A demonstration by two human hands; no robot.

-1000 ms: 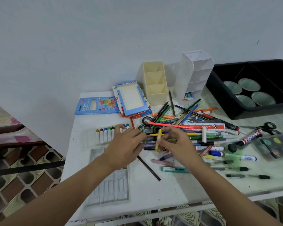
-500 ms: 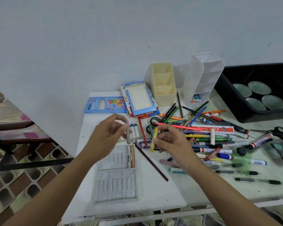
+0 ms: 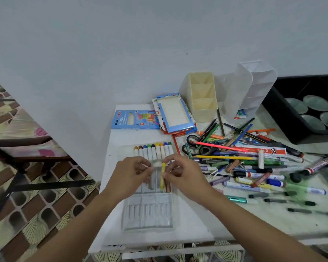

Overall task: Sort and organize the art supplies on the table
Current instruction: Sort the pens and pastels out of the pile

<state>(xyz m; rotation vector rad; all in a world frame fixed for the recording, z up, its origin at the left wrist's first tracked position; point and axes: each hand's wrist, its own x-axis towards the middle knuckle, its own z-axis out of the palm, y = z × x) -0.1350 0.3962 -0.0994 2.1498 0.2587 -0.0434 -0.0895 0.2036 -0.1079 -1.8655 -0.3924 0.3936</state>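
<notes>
Now right hand [image 3: 184, 178] fingers pinch yellow crayon [image 3: 162, 176] over clear tray [image 3: 148, 214]. Left hand [image 3: 129, 176] fingers curled alongside; cannot tell what they grip.

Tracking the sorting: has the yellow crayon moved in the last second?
Yes. The yellow crayon went left, from near the black scissors to over the clear tray.

slotted tray [image 3: 148, 214]: table [image 3: 197, 227] front-left corner | crayon row [image 3: 153, 151]: in tray's far end | boxes [image 3: 136, 120]: far-left corner | organizers [image 3: 203, 97]: two, far edge | pen pile [image 3: 244, 159]: right of tray
</notes>
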